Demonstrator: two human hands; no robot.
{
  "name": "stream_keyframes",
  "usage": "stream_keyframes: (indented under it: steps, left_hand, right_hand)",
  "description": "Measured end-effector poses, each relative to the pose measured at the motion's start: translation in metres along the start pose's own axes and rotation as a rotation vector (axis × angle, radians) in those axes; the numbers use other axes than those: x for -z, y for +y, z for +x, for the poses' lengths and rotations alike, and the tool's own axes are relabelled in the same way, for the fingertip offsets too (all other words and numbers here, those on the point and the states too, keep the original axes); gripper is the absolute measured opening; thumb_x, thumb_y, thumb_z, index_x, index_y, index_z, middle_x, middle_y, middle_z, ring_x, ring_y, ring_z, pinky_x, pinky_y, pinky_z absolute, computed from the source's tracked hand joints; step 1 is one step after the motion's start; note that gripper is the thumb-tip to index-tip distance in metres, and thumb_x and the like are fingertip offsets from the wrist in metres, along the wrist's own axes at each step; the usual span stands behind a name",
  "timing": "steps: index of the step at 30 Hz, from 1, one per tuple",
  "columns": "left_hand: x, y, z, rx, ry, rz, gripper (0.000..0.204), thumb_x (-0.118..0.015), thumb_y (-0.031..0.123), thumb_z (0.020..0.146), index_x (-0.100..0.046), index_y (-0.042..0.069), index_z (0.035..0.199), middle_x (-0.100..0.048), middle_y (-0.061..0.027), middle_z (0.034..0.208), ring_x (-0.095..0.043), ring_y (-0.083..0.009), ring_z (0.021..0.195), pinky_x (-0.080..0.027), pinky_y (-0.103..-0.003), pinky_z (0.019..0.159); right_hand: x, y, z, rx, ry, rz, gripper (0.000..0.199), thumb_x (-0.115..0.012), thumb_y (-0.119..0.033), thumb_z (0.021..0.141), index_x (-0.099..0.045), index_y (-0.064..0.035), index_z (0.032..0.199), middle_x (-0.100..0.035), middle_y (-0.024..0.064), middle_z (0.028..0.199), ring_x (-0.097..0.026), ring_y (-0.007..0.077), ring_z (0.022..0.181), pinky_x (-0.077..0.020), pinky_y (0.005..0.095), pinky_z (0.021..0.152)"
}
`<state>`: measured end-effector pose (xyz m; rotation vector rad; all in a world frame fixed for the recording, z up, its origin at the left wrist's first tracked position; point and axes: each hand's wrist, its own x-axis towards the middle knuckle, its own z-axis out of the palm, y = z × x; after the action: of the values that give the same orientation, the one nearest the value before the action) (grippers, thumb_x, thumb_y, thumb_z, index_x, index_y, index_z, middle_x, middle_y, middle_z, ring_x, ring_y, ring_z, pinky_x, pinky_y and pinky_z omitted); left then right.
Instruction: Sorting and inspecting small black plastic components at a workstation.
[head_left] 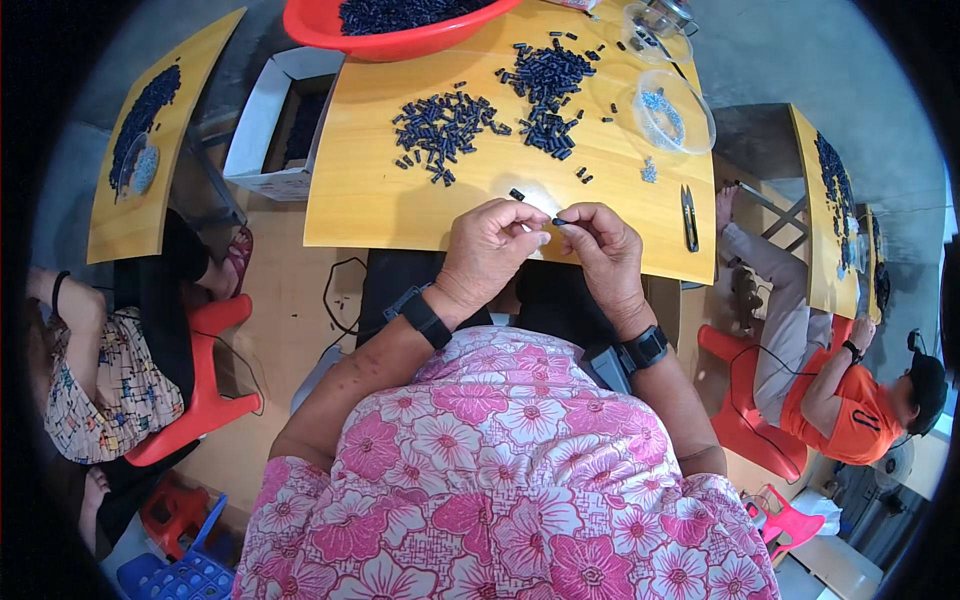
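The wooden table point(380, 215) fills the far middle of the scene, its near edge running just in front of the person's lap. At its far edge stands a red basin point(400, 42) heaped with small dark pieces, and on the far right sit two clear plastic bowls point(672, 112), the nearer one holding pale bluish bits. Between them, two loose piles of dark blue tubular pieces point(545, 95) lie scattered across the tabletop (the left pile is flatter, the right one denser). Black snips point(689, 217) lie at the right, long axis running near to far.

Both hands meet over the near edge of the table, fingertips almost touching. The left hand point(487, 252) is curled, thumb and forefinger pinched together; whether something small sits in that pinch cannot be told, since the fingers hide it. The right hand point(603, 250) pinches one small dark piece point(560, 221) between thumb and forefinger. That piece lies with its long axis left to right, its free end pointing left toward the left fingertips, so the gap between the two hands is where it sits. One stray dark piece point(517, 194) lies on the table just beyond the left knuckles, nearer that hand than the right, while the piles lie farther off.
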<state>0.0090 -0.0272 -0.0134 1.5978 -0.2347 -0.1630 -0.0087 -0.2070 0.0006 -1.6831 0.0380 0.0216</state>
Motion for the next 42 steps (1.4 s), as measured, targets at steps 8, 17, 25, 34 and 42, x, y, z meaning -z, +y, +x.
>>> stream_keyframes:
  steps: [8,17,25,34,42]
  left_hand:
    - [-0.004,0.003,-0.006,0.025,0.01,-0.068,0.013,-0.068,0.001,0.088,-0.069,0.0,0.1,-0.07,-0.0026,0.092,-0.063,-0.0069,0.084,-0.052,-0.022,0.076]
    - [-0.003,0.006,-0.008,0.128,-0.015,-0.167,0.015,-0.065,0.007,0.092,-0.068,0.0,0.105,-0.068,-0.0007,0.092,-0.062,-0.0054,0.082,-0.052,-0.021,0.072]
    - [-0.001,0.009,-0.012,0.333,-0.051,-0.324,0.018,-0.062,0.015,0.096,-0.067,0.003,0.108,-0.067,0.0005,0.092,-0.06,-0.0054,0.079,-0.052,-0.022,0.07]
    - [0.003,0.003,-0.004,0.211,-0.201,-0.187,0.013,-0.063,0.013,0.095,-0.067,0.002,0.102,-0.065,0.0019,0.088,-0.06,-0.0047,0.077,-0.05,-0.02,0.069]
    - [0.002,0.014,0.014,-0.048,-0.209,0.149,0.009,-0.069,0.003,0.084,-0.067,-0.001,0.093,-0.064,-0.0007,0.083,-0.058,-0.0051,0.073,-0.047,-0.021,0.064]
  right_hand:
    - [-0.004,-0.007,-0.006,0.042,-0.021,-0.013,0.013,-0.064,0.006,0.088,-0.069,-0.0014,0.096,-0.066,0.002,0.089,-0.062,0.0084,0.078,-0.0532,0.0234,0.071]
    - [-0.008,-0.017,-0.01,0.071,-0.008,-0.004,0.016,-0.064,0.008,0.087,-0.07,-0.0007,0.098,-0.066,0.0044,0.092,-0.063,0.0096,0.079,-0.0536,0.0231,0.071]
    - [-0.009,-0.015,-0.01,0.08,-0.006,0.048,0.016,-0.065,0.008,0.084,-0.071,-0.0003,0.097,-0.067,0.0046,0.092,-0.063,0.0118,0.083,-0.0529,0.0251,0.075]
    - [0.0,-0.018,-0.004,0.248,-0.054,-0.21,0.01,-0.067,0.0,0.083,-0.07,-0.0028,0.092,-0.063,0.0077,0.085,-0.062,0.0185,0.081,-0.0495,0.0279,0.074]
    - [0.011,-0.018,0.0,0.295,-0.105,-0.253,0.015,-0.068,0.001,0.082,-0.07,-0.0035,0.096,-0.064,0.0081,0.085,-0.062,0.0214,0.083,-0.0497,0.0304,0.076]
